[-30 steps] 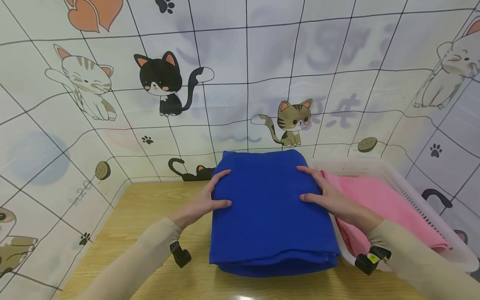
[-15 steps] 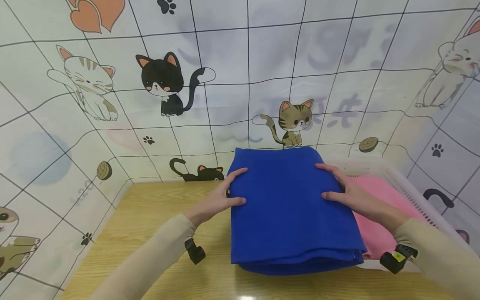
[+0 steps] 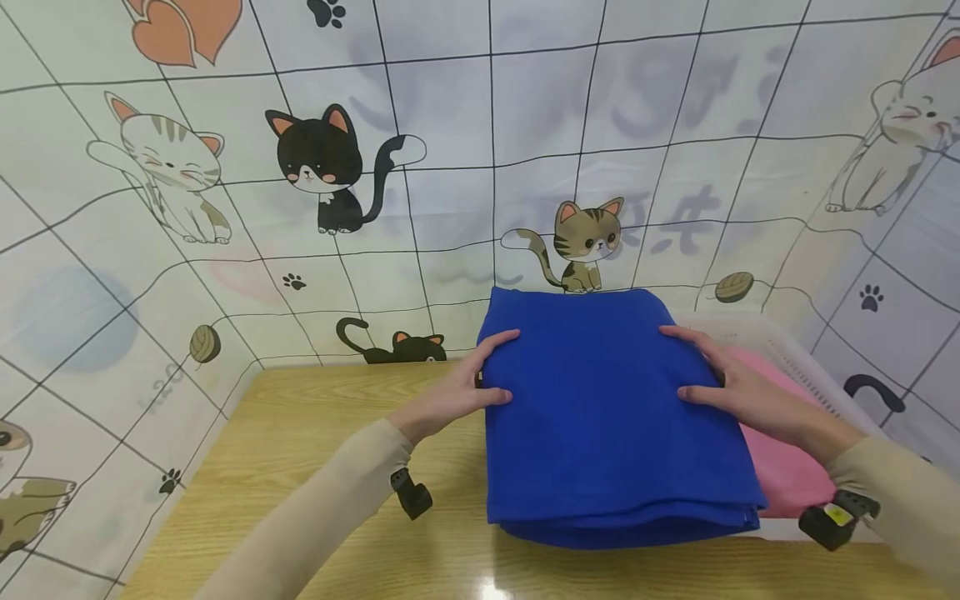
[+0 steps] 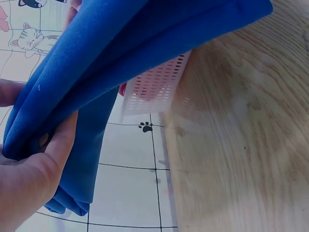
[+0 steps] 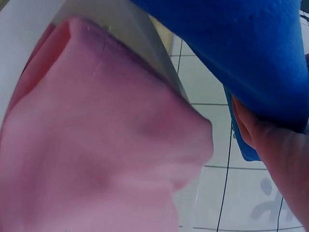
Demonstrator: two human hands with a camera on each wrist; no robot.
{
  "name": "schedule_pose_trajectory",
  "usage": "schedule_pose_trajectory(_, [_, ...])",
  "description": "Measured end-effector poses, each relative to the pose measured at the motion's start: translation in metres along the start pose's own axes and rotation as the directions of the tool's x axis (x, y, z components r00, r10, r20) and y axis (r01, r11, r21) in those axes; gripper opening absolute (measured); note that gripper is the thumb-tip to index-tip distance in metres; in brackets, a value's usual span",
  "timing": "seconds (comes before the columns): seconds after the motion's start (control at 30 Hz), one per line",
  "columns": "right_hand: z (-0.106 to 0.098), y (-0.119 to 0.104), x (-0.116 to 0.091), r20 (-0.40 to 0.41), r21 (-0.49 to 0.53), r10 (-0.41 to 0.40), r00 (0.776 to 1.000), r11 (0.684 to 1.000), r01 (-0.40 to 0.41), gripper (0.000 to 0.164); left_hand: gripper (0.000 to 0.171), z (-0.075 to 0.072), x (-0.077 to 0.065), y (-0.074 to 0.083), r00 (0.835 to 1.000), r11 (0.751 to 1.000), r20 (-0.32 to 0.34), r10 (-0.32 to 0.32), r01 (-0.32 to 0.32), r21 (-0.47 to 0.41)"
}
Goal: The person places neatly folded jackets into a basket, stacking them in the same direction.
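Note:
Both hands hold a thick folded blue cloth (image 3: pixel 600 417) by its two sides. The left hand (image 3: pixel 461 387) grips the left edge, thumb on top, and its fingers go under the layers in the left wrist view. On the opposite edge the right hand (image 3: pixel 731 387) grips likewise, with part of its fingers hidden by the fabric. Seen from the left wrist, the cloth (image 4: pixel 111 53) is raised off the table and its far end hangs down. A folded pink cloth (image 5: pixel 106 130) lies in a white perforated basket (image 4: pixel 154 87), partly covered by the blue cloth in the head view.
A wood-grain table (image 3: pixel 322 475) extends to the left and front of the blue cloth. Behind it and at both sides stands a wall covering (image 3: pixel 450 167) printed with cats and grid lines. The basket stands at the table's right side.
Both hands have carried the blue cloth to the right, and it overlaps more of the basket and the pink cloth in the head view. Their hold on it looks the same.

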State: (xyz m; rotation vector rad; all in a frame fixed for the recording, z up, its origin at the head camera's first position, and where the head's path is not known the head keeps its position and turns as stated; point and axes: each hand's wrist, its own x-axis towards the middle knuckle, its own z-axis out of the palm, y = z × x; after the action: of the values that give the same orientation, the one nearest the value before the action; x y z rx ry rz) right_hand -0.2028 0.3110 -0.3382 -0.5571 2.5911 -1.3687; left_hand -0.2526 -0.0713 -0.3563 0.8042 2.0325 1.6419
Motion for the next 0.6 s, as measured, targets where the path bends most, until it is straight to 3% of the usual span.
schedule_pose_trajectory(0.3, [-0.014, 0.008, -0.008, -0.034, -0.065, -0.019, 0.999, 0.998, 0.017, 0.075, 0.073, 0.006, 0.012, 0.006, 1.000, 1.000, 0.027, -0.011, 0.011, -0.001])
schedule_pose_trajectory(0.6, [-0.024, 0.019, -0.016, -0.006, 0.040, 0.009, 1.000, 0.999, -0.009, 0.078, 0.069, 0.015, 0.029, 0.010, 1.000, 1.000, 0.029, -0.002, 0.002, -0.002])
